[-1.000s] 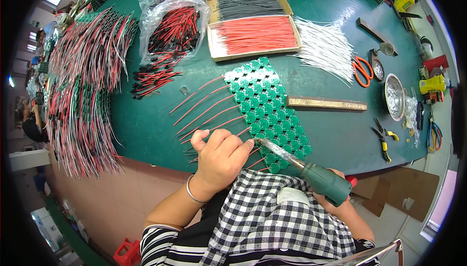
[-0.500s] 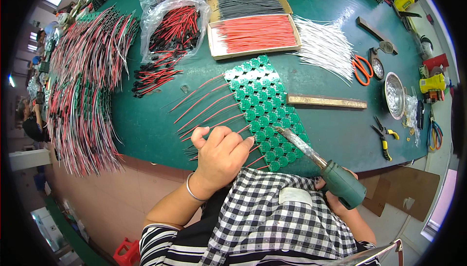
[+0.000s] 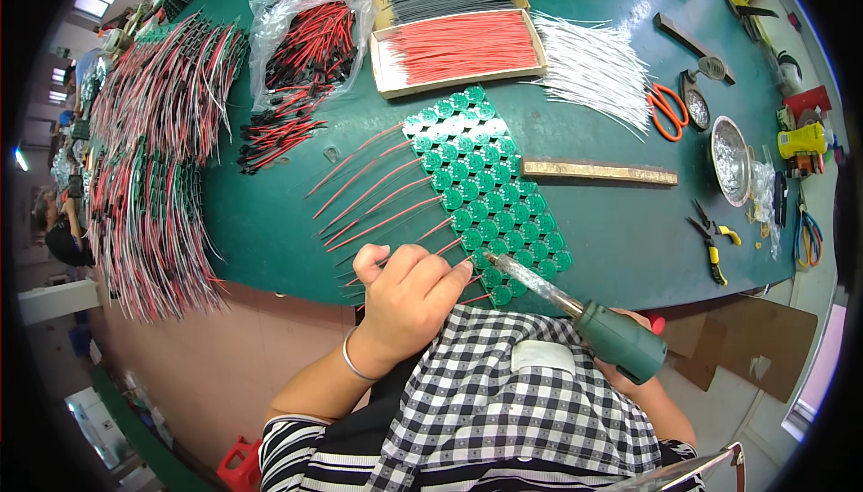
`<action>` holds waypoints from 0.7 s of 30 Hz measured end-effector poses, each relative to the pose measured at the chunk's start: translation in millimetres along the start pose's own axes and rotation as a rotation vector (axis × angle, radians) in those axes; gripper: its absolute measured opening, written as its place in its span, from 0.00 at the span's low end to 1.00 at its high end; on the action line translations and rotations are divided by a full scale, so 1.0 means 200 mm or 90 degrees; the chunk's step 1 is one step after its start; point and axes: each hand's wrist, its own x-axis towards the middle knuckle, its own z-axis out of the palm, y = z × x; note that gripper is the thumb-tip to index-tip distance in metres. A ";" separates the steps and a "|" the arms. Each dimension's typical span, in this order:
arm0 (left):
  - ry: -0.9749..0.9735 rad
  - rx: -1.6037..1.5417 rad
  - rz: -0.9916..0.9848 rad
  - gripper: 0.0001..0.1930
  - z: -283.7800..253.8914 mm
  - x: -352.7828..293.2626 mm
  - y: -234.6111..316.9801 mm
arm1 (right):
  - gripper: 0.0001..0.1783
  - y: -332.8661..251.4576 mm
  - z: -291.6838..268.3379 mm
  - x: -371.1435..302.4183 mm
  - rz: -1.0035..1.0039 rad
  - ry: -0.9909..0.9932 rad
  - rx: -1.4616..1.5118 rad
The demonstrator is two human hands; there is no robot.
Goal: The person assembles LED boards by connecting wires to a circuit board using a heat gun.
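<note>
Green circuit-board panel (image 3: pixel 514 209) flat on green surface (image 3: pixel 620 249), near person's apron (image 3: pixel 503 402). Left hand (image 3: pixel 409 290): grip pinching red wire at panel's left edge. Right hand (image 3: pixel 613 373), partly hidden: grip closed around soldering iron (image 3: pixel 622 343), tip at panel, contact unclear. Wooden bar (image 3: pixel 598 172) right of panel; shallow box (image 3: pixel 387 58) beyond.

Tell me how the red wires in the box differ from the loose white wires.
The red wires lie inside an open box; the white wires lie directly on the green table. The red wires run nearly level across the view; the white wires slant down to the right. Both are thin and lie roughly parallel in heaps.
</note>
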 end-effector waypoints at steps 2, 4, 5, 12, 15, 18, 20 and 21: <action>0.000 0.003 -0.003 0.07 0.01 0.00 0.00 | 0.17 0.06 -0.01 -0.01 -0.095 -0.006 -0.114; -0.002 0.005 -0.008 0.08 0.00 0.00 0.00 | 0.18 0.09 0.00 -0.02 -0.192 -0.012 -0.230; -0.003 0.004 -0.008 0.08 0.01 0.00 0.00 | 0.18 0.10 0.00 -0.03 -0.144 -0.020 -0.178; -0.012 0.004 -0.013 0.08 0.00 -0.01 0.01 | 0.25 0.13 0.01 -0.03 -0.109 -0.073 -0.089; -0.013 0.004 -0.011 0.08 0.01 0.00 0.00 | 0.29 0.13 0.00 -0.01 -0.170 -0.085 -0.146; -0.014 0.006 -0.006 0.08 0.01 0.00 0.00 | 0.12 0.10 0.05 -0.03 -0.018 0.018 0.027; -0.016 0.008 -0.006 0.08 0.01 0.00 0.00 | 0.12 0.08 0.04 -0.02 -0.009 0.025 0.002; -0.015 0.009 -0.006 0.08 0.01 0.00 0.00 | 0.13 0.07 0.04 -0.02 -0.001 0.032 -0.023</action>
